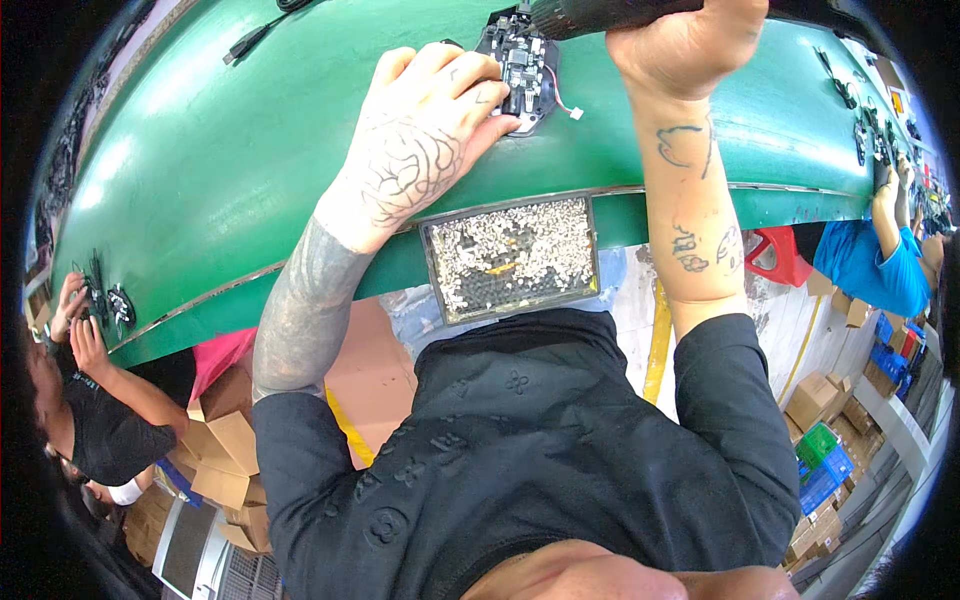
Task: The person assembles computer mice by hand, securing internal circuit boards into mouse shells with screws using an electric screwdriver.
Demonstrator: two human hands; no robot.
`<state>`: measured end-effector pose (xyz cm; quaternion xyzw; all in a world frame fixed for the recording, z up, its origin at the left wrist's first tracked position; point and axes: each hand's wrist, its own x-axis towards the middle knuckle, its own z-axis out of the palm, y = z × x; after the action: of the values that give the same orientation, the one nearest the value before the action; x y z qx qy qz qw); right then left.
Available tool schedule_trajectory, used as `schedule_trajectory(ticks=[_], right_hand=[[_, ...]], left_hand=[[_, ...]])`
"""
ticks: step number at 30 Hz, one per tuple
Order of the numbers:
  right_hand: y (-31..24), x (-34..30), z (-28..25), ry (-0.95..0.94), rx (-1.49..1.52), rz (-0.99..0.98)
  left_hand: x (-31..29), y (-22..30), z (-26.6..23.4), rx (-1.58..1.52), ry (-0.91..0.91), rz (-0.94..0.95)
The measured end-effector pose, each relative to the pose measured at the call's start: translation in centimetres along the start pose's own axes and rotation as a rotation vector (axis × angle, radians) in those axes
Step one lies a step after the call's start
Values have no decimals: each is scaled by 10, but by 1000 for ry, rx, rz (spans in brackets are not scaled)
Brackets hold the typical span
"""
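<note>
At the top middle lies an opened black computer mouse (524, 85), its circuit board facing up. A thin red-and-white wire with a white connector (576, 114) trails from its right side. My left hand (425, 120) is closed on the mouse's left side, thumb at the near edge and fingers along the side. My right hand (690, 45) is wrapped round a black cylindrical tool, seemingly an electric screwdriver (590, 14), lying sideways with its narrower end over the far part of the mouse. The picture's upper edge cuts off some of the tool and fingers.
A black tray (436, 280) of tiny silvery parts sits at the green bench's (250, 170) near edge, before my body. A black cable (255, 40) lies far left. Co-workers handle dark mice at left (85, 310) and right (885, 180). Cardboard boxes (225, 440) and a red stool (778, 258) stand below.
</note>
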<state>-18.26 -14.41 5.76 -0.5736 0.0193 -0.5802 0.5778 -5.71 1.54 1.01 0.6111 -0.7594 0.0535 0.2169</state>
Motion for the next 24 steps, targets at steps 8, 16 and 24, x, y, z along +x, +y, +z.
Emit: schedule_trajectory(ticks=[8,16,24], right_hand=[[6,-7,5,-72,-27,-147],[8,-5,5,-22,-7,-115],[16,-5,7,15,-28,-74]], left_hand=[[-5,4,4,-4,36,-9],[-2,8,5,-68,37,-33],[-4,5,8,-90,39,-27]])
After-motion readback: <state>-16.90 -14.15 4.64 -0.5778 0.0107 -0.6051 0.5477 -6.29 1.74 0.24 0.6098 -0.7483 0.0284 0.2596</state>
